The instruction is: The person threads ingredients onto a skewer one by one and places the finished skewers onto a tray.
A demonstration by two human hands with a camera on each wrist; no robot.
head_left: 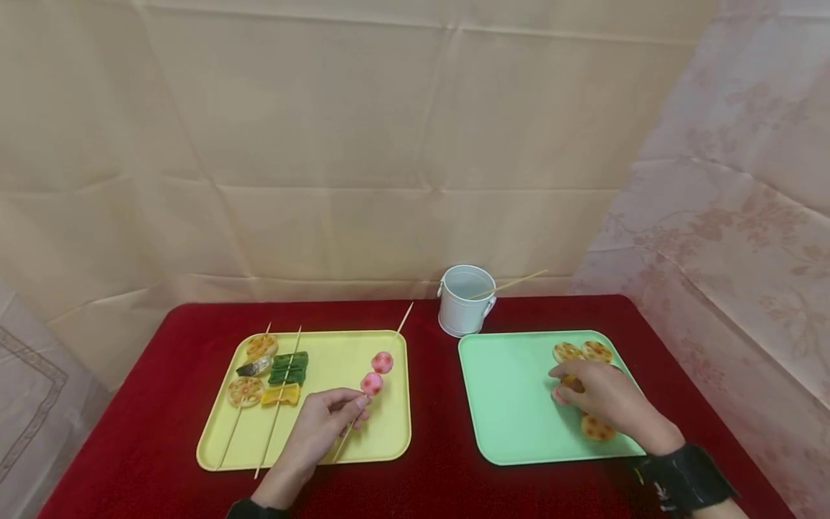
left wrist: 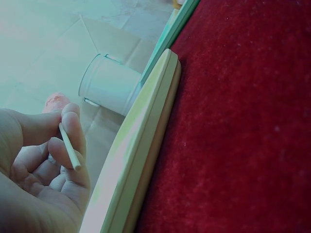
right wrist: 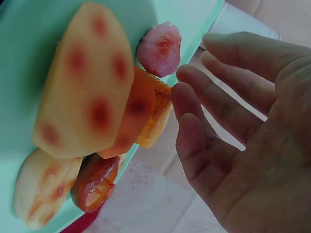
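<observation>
My left hand [head_left: 318,425] pinches a bamboo skewer [head_left: 403,318] over the yellow tray [head_left: 331,343]. Two pink balls [head_left: 372,383] are threaded on it above my fingers. In the left wrist view the skewer's blunt end [left wrist: 70,146] sticks out past the fingertips. Over the green tray [head_left: 506,418] reaches my right hand [head_left: 603,393], its fingers relaxed and spread. In the right wrist view a loose pink ball [right wrist: 160,48] lies just beyond those fingertips, apart from them. Beside it are a pale spotted slice [right wrist: 87,82], an orange piece [right wrist: 130,116] and a browned sausage-like piece [right wrist: 95,184].
On the yellow tray's left lie two loaded skewers, one with round slices [head_left: 245,393], the other with green folded pieces [head_left: 288,367] and a yellow piece [head_left: 281,394]. A white bucket [head_left: 462,317] with a skewer leaning in it stands behind, between the trays. Red cloth [head_left: 437,432] covers the table.
</observation>
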